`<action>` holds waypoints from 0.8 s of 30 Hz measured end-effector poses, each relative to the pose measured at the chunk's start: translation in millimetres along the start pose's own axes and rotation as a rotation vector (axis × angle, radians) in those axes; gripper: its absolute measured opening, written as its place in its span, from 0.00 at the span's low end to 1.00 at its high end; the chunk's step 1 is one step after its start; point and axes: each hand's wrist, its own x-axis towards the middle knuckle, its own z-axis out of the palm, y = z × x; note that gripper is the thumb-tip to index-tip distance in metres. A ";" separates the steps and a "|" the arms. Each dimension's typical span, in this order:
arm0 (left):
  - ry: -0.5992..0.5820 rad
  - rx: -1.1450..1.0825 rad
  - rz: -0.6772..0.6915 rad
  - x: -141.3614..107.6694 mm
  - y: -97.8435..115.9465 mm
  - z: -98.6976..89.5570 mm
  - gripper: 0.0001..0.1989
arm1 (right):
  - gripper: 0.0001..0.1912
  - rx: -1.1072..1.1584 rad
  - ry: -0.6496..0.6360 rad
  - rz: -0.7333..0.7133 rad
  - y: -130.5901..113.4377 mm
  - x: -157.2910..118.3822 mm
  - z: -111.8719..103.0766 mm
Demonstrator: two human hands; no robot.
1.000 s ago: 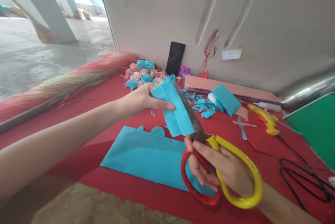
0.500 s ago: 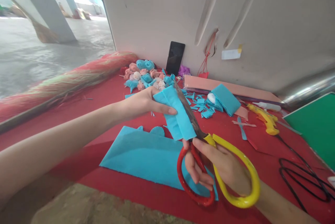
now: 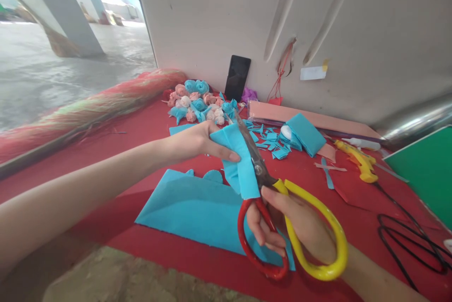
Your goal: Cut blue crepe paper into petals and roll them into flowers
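My left hand [image 3: 208, 142] pinches a folded piece of blue paper [image 3: 243, 170], thumb on top and fingers hidden beneath it. Large scissors [image 3: 259, 170] with one red and one yellow handle loop are in my right hand [image 3: 300, 226], its fingers through the handles. The blades lie along the right edge of the folded piece and point away from me, nearly closed. Below both hands a large blue sheet [image 3: 187, 208] lies flat on the red table cover [image 3: 141, 255], partly covered by the scissors and my right hand.
Blue, pink and white paper flowers [image 3: 197, 102] are piled at the back near an upright black phone [image 3: 238, 77]. Blue scraps [image 3: 271, 137] and a folded blue stack [image 3: 305, 134] lie behind the scissors. At right are a yellow glue gun [image 3: 358, 160] with black cord and a green board [image 3: 427, 170].
The folded blue piece has shifted slightly right and tilted against the blades, its near corner now lower. The scissors' handles have moved slightly left. My left hand has moved a little right with the piece.
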 end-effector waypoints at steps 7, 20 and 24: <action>-0.033 -0.035 -0.001 2.8 -4.9 -0.1 0.04 | 0.35 -0.052 0.086 0.035 1.9 -0.3 2.5; 0.171 0.055 -0.071 8.1 -14.9 9.8 0.07 | 0.12 -1.268 0.680 0.194 -29.7 -18.4 -48.8; 0.194 0.013 -0.091 11.8 -24.1 13.5 0.09 | 0.05 -1.460 0.670 0.326 -19.1 -18.8 -61.9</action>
